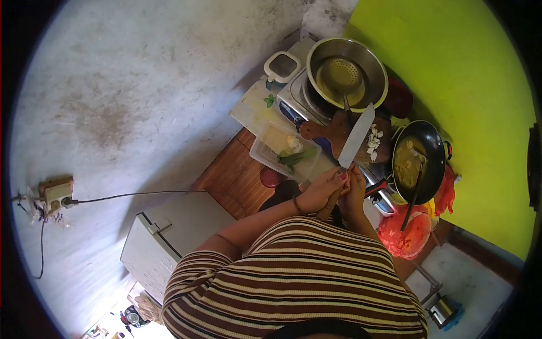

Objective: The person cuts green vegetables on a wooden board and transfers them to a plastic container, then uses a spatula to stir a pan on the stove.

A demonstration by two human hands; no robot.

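Note:
A wide-bladed kitchen knife (357,137) points away from me, its blade over the wooden cutting board (333,131). My left hand (320,193), with a bracelet at the wrist, is closed around the knife's brown handle. Close against it, my right hand (354,189) has its fingers curled at the base of the blade and the handle. The hands overlap, so some fingers are hidden. Chopped white pieces that look like garlic (374,142) lie on the board, to the right of the blade.
Behind the board, a metal bowl (380,93) holds a skimmer (341,76) on the stove. A wok (435,141) with yellowish food and a utensil stands right. Left are a plastic tray (259,151) with green leaves and a lidded container (282,66). A red basin (403,231) sits lower right.

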